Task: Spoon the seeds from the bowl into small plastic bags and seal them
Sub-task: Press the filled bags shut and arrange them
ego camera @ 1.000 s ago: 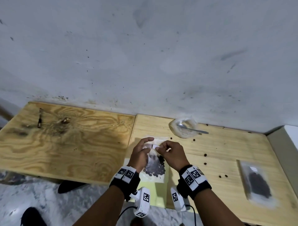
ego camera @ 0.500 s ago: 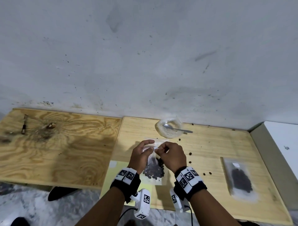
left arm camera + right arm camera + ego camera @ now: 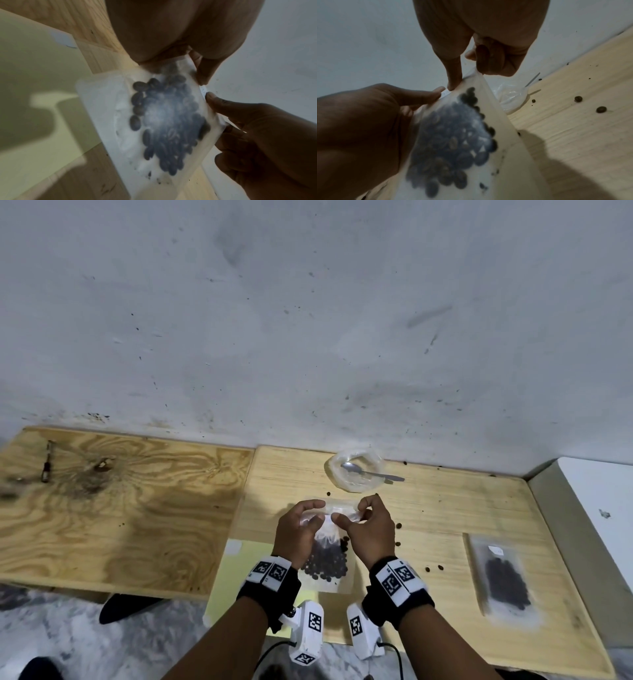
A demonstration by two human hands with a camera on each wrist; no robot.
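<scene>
A small clear plastic bag (image 3: 325, 568) holding dark seeds hangs upright just above the pale wooden table (image 3: 445, 508). My left hand (image 3: 318, 513) pinches the left part of its top edge. My right hand (image 3: 349, 513) pinches the top edge beside it. The wrist views show the same bag (image 3: 163, 121) (image 3: 453, 142) with the fingertips (image 3: 453, 85) of both hands at its mouth. The clear bowl (image 3: 356, 470) stands behind near the wall, with the metal spoon (image 3: 371, 473) lying in it; I see no seeds in the bowl.
A second bag of seeds (image 3: 503, 580) lies flat at the right. Several loose seeds (image 3: 433, 569) are scattered on the table. A yellow sheet (image 3: 233, 577) lies under my left wrist. A plywood board (image 3: 120, 508) with a small tool (image 3: 48, 462) adjoins at left.
My fingertips, nearly touching at the bag's top before, now sit slightly apart along its edge. The head view has shifted a little; the bag stays in both hands.
</scene>
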